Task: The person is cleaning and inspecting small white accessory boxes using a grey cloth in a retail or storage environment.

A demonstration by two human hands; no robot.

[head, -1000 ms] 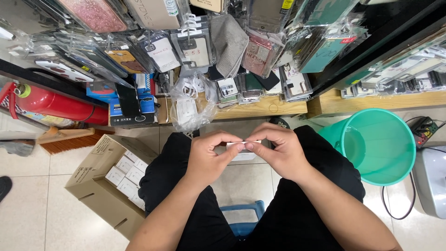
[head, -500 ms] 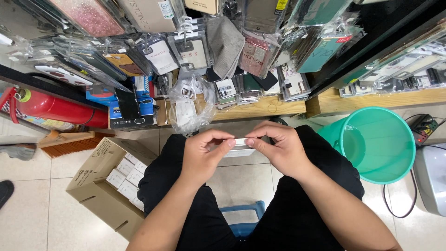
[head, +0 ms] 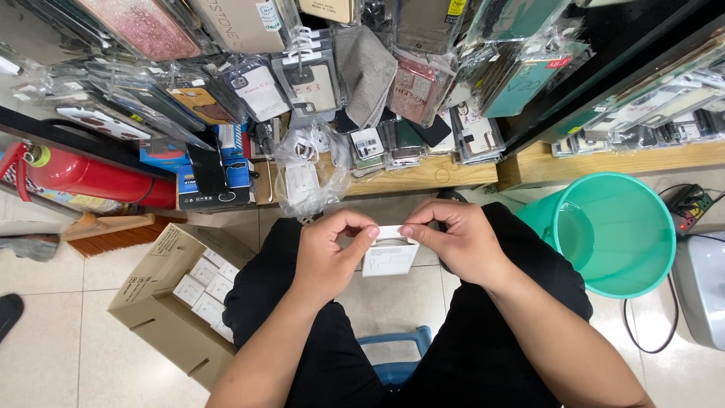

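Observation:
A small flat white box (head: 388, 255) sits between my two hands, above my lap. My left hand (head: 330, 253) pinches its left top edge with thumb and forefinger. My right hand (head: 456, 242) grips the right top edge the same way. The box's broad face tilts toward the camera. I am seated on a blue stool (head: 393, 355), legs in black trousers.
An open cardboard carton (head: 162, 317) holding several small white boxes stands at my left. A teal plastic bucket (head: 612, 234) stands at my right. Ahead hang packaged phone cases (head: 310, 75) and a clear bag (head: 306, 170) over a wooden shelf (head: 430, 175). A red fire extinguisher (head: 94, 177) lies far left.
The white box has turned from edge-on to showing its broad face. Both hands have stayed on it.

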